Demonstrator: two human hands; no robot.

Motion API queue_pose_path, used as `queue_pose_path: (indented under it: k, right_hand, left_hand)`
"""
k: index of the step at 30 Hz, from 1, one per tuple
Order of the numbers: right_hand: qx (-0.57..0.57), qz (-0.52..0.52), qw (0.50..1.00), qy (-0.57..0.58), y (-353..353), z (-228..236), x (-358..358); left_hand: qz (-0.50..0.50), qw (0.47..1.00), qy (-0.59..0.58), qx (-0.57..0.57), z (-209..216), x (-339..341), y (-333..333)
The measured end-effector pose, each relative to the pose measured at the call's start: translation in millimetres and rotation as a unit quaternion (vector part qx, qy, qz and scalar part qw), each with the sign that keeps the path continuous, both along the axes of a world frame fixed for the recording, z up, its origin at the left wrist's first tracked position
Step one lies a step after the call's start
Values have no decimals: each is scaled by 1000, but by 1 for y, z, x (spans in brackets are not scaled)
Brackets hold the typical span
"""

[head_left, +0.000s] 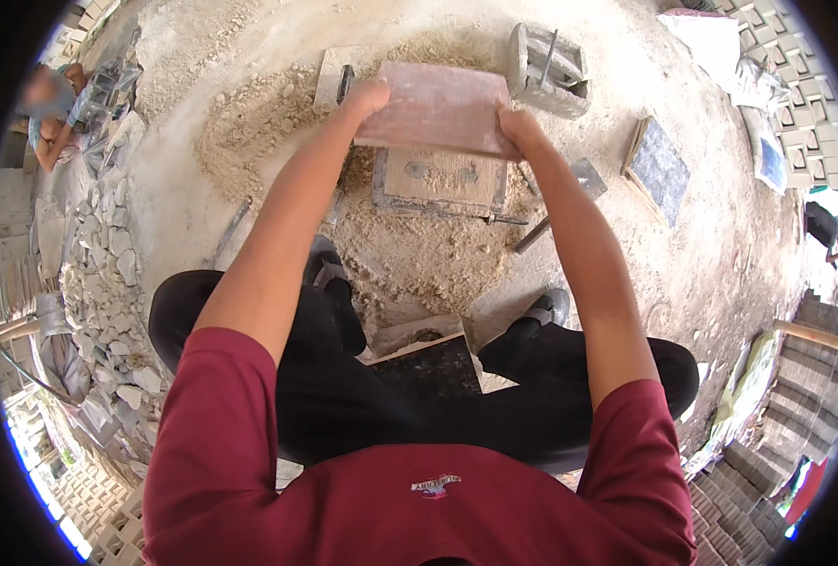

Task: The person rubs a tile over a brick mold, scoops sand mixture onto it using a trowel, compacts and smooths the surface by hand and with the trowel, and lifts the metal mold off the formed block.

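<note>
A flat, reddish-brown rectangular board [443, 106] is held up in front of me, tilted slightly down to the right. My left hand [372, 96] is closed on its left edge, and my right hand [518, 127] grips the right edge. Just nearer than the board, a rectangular frame mould [438, 208] lies on the ground, filled with pale crumbly mix that shows two round marks. The board hides the mould's far side. Loose sandy mix [419, 255] lies around it.
A grey hollow block-shaped box [570, 92] with a rod stands far right of the board. Nearby lie a flat-headed tool [586, 178] and a dark square slab [662, 170]. Broken stones [103, 255] are heaped left. A person [53, 118] sits far left; stacked blocks [806, 377] line the right.
</note>
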State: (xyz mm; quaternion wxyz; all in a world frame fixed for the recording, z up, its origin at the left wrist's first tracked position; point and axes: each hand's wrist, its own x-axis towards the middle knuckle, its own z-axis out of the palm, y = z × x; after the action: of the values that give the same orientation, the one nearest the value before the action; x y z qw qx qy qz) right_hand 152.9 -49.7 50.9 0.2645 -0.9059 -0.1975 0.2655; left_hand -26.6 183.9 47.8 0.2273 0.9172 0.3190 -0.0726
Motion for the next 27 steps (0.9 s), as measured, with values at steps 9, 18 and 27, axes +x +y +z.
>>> queue_pose_path:
  k: [9, 18, 27]
  right_hand:
    - [76, -96, 992, -39, -45, 37, 32]
    - [268, -504, 820, 40, -161, -40, -2]
    - [270, -611, 742, -60, -242, -49, -47]
  left_hand:
    - [265, 830, -264, -413, 34, -28, -1]
    - [-18, 988, -90, 127, -36, -32, -191]
    - [-72, 977, -89, 181, -54, -29, -244]
